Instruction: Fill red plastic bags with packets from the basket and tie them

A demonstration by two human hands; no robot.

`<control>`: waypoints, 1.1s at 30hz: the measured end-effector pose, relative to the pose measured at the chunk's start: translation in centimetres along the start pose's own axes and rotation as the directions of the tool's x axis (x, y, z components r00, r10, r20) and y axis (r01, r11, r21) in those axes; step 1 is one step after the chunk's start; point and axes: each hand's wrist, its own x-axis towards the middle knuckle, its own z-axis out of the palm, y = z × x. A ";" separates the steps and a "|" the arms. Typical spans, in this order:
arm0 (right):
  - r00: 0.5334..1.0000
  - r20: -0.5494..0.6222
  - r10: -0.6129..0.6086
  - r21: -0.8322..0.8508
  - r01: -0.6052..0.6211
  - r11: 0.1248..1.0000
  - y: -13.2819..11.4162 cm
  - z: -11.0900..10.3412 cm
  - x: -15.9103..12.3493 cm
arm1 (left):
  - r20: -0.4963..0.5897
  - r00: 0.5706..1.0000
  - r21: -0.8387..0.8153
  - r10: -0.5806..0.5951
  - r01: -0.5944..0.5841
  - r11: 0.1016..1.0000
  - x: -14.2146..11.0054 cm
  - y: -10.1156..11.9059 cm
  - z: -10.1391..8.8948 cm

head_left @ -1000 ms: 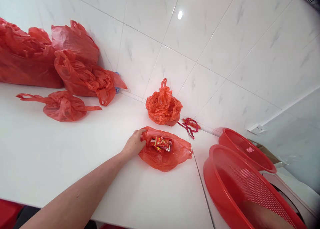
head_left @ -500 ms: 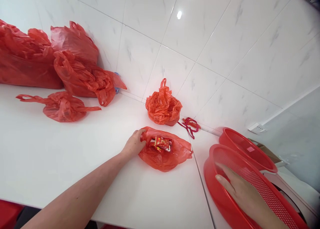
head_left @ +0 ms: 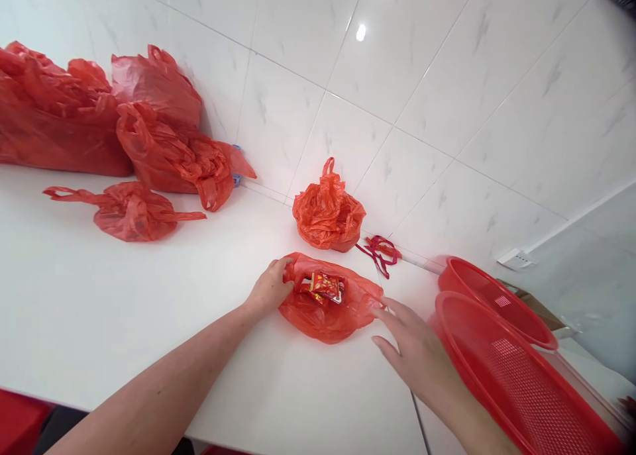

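An opened red plastic bag (head_left: 328,326) lies on the white table, with several small red snack packets (head_left: 325,286) inside it. My left hand (head_left: 271,286) pinches the bag's left rim between thumb and fingers. At the bag's right end is my right hand (head_left: 410,346), thumb and fingers apart and nothing in it. Its fingertips are close to the bag's edge; whether they touch I cannot tell.
A crumpled red bag (head_left: 329,216) stands behind, beside a dark red ribbon (head_left: 381,255). Two red baskets (head_left: 527,369) sit at the right. A knotted bag (head_left: 134,213) and several fuller bags (head_left: 59,140) line the left. A tiled wall (head_left: 298,110) closes the back.
My right hand has left the front red basket and come left to the bag's right end. That basket has shifted slightly right. My left hand keeps its hold on the bag's rim.
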 end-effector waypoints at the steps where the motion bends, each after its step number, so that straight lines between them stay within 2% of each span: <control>1: 1.000 0.005 -0.005 0.055 0.005 0.998 -1.3 0.4 0.9 | -0.006 1.000 -0.002 0.001 -0.001 1.000 0.0 0.0 0.0; 4: 1.000 0.010 -0.009 0.199 0.007 0.980 -4.4 1.8 3.8 | -0.015 1.000 -0.009 0.009 -0.009 1.000 0.0 0.1 0.0; 6: 1.000 0.006 -0.004 0.275 0.002 0.961 -5.5 2.9 5.4 | -0.017 1.000 -0.012 0.010 -0.010 1.000 -0.1 0.3 0.0; 13: 1.000 0.022 0.017 0.372 -0.024 0.928 -5.6 6.7 9.0 | -0.019 1.000 -0.021 0.007 -0.008 1.000 0.1 0.1 0.0; 16: 0.998 -0.008 0.061 0.439 -0.051 0.897 -5.0 7.6 9.3 | -0.054 0.999 -0.041 0.000 -0.003 0.999 0.4 -0.1 0.1; 18: 0.988 -0.066 0.141 0.508 -0.088 0.857 -4.6 8.2 9.2 | -0.075 0.997 -0.060 -0.018 0.013 0.998 0.5 -0.1 0.1; 23: 0.922 -0.225 0.314 0.602 -0.121 0.789 -3.0 10.2 8.8 | -0.100 0.994 -0.067 -0.042 0.035 0.997 0.4 0.6 -0.1; 27: 0.895 -0.275 0.352 0.585 -0.134 0.800 -2.2 10.8 8.6 | -0.103 0.995 -0.059 -0.013 0.006 0.998 0.2 1.0 0.0; 31: 0.881 -0.316 0.353 0.586 -0.111 0.802 -2.3 10.3 8.6 | -0.116 0.993 -0.048 -0.007 0.002 0.999 0.2 1.1 0.0; 33: 0.881 -0.309 0.358 0.622 -0.098 0.777 -2.7 9.8 8.6 | -0.119 0.993 -0.053 -0.022 0.015 0.999 0.2 1.2 -0.1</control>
